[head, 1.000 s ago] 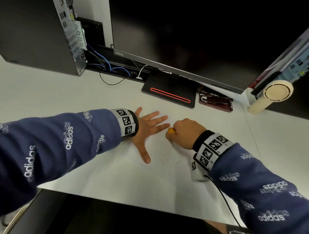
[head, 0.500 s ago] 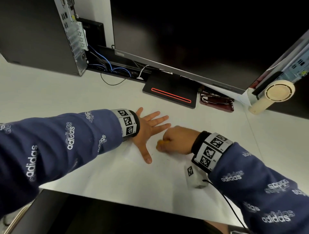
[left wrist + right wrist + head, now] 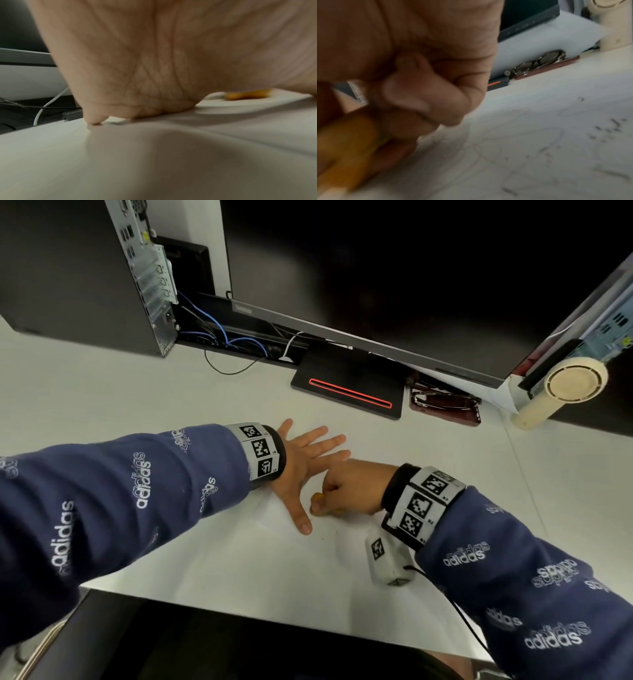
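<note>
My left hand [image 3: 310,455] lies flat, fingers spread, pressing a white sheet of paper [image 3: 274,510] onto the white desk [image 3: 102,392]; the left wrist view shows its palm [image 3: 154,54] close up. My right hand [image 3: 346,491] is curled round a small yellow-orange object [image 3: 318,497], maybe an eraser, with its end on the paper just right of my left thumb. The same object shows blurred in the right wrist view [image 3: 346,146] and far off under my left palm [image 3: 247,94]. The paper [image 3: 530,148] carries faint pencil lines and dark crumbs.
A black computer tower [image 3: 68,268] and cables [image 3: 222,340] stand at the back left. A dark monitor [image 3: 376,268] with a red-striped base [image 3: 349,388] is behind my hands. Glasses on a dark red case [image 3: 445,402] and a beige fan [image 3: 561,388] sit at the right.
My right hand has slid left across the paper with the yellow-orange object, ending close to my left thumb. My left hand has stayed flat in place.
</note>
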